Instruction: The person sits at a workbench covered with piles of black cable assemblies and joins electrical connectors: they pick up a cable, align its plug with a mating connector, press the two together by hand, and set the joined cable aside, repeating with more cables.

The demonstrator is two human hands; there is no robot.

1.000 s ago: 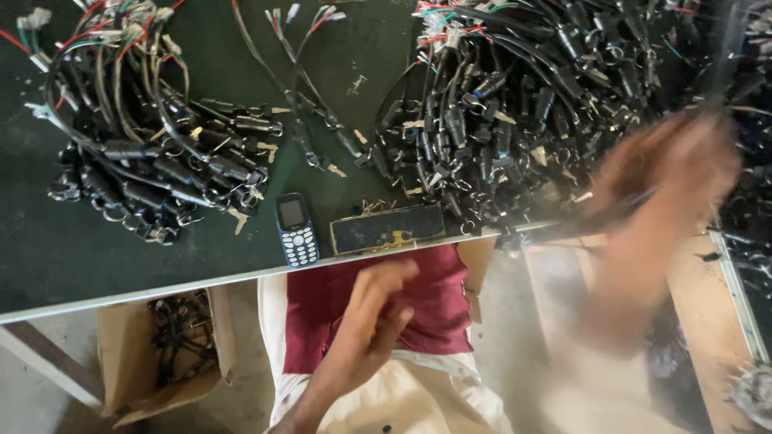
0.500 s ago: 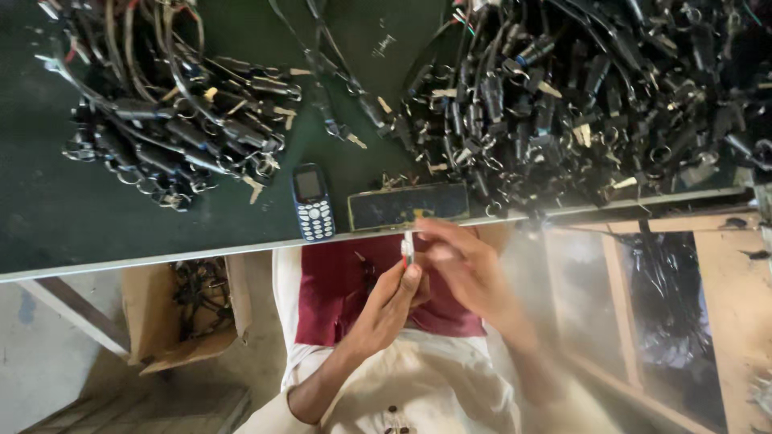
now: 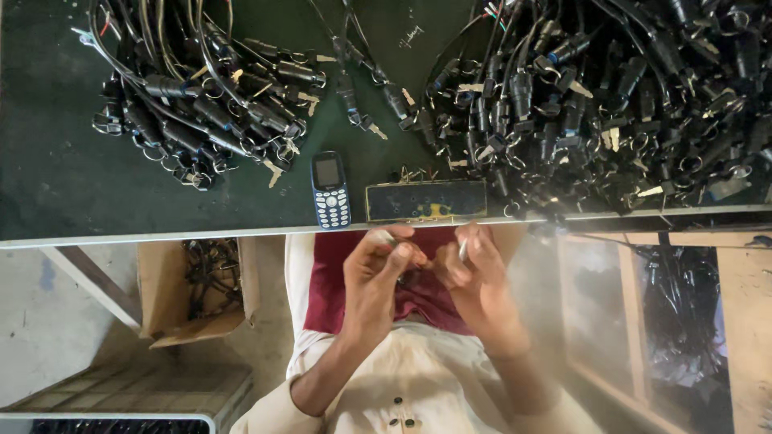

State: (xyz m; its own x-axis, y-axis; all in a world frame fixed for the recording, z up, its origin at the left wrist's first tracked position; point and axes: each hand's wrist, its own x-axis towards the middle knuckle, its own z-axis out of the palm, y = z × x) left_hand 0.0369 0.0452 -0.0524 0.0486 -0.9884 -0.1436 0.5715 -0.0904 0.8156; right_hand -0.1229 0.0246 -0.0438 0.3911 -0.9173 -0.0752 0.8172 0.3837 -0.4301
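**Head view: two hands meet over a small part below the bench edge**

Head camera looks down as my left hand [image 3: 378, 269] and right hand [image 3: 474, 269] come together over my lap, just under the green table [image 3: 48, 185]. The right pinches a small pale part [image 3: 463, 249] between thumb and fingertips; the left curls around something too small to make out. Doing this well, I judge, means keeping both hands close and steady while lining the pieces up. On the table, a keypad phone [image 3: 330, 190] lies beside a dark drilled block [image 3: 426, 201], flanked by two heaps of black cable assemblies [image 3: 209, 104] [image 3: 611, 104]. A cardboard box [image 3: 193, 289] sits under the bench at my left.
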